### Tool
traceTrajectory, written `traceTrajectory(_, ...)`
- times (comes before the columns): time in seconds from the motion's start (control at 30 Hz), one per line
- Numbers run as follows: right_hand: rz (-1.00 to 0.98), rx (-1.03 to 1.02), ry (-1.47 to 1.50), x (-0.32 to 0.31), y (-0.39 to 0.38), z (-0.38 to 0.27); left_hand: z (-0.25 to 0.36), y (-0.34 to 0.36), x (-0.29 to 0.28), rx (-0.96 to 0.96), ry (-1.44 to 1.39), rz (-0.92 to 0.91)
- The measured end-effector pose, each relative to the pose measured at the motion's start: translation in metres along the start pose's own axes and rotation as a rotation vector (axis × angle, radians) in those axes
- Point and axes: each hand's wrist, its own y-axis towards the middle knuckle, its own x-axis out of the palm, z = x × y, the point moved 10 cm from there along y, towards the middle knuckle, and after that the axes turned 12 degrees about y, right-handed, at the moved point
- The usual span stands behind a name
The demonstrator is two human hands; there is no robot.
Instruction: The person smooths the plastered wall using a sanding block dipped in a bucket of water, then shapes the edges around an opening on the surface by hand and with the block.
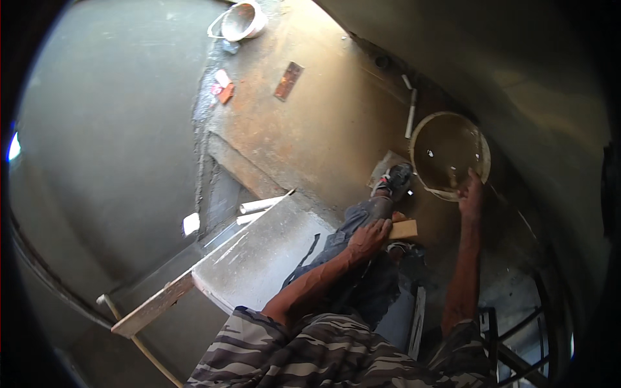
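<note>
A person in a camouflage shirt crouches over a concrete floor (310,129). The right hand (471,197) grips the near rim of a round tan bucket of murky water (449,154), fingers curled over the edge. The left hand (367,238) rests on the knee, fingers closed around a small tan wooden block (404,229). A grey flat slab (259,255) lies to the left, beside white pipe pieces (259,205).
</note>
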Motion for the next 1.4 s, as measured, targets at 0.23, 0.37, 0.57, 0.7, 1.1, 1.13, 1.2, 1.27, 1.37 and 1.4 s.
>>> traceTrajectory(0.23,-0.093,0.001,0.092,0.042,-0.027,0.033,-0.033,-0.013,-0.004,-0.081,-0.071,-0.078)
traceTrajectory(0.37,-0.094,-0.061,0.06,-0.026,-0.014,0.016,0.013,0.009,-0.011,0.095,-0.089,-0.124)
traceTrajectory(0.57,0.283,-0.463,-0.981,-0.084,-0.147,-0.008,0.002,0.012,-0.048,-0.076,-0.104,-0.21)
traceTrajectory(0.7,-0.021,-0.153,0.091,-0.131,-0.234,0.033,0.014,0.012,-0.032,0.154,-0.127,-0.24)
traceTrajectory(1.1,-0.059,-0.324,0.665,-0.084,-0.38,0.064,0.132,-0.049,-0.073,0.743,-0.463,-0.561)
traceTrajectory(1.13,0.017,-0.464,0.766,-0.111,-0.403,0.051,0.176,-0.063,-0.069,0.34,-0.468,-0.895)
traceTrajectory(1.2,-0.192,-0.306,0.96,-0.113,-0.426,0.038,0.207,-0.083,-0.09,0.012,-0.656,-1.013)
traceTrajectory(1.27,-0.193,-0.355,0.854,-0.129,-0.449,0.021,0.247,-0.079,-0.136,0.466,-0.385,-0.662)
traceTrajectory(1.37,-0.283,-0.404,0.792,-0.141,-0.48,0.001,0.272,-0.068,-0.127,0.317,-0.726,-0.88)
traceTrajectory(1.4,-0.369,-0.431,0.838,-0.143,-0.491,-0.008,0.285,-0.07,-0.119,0.275,-0.871,-1.025)
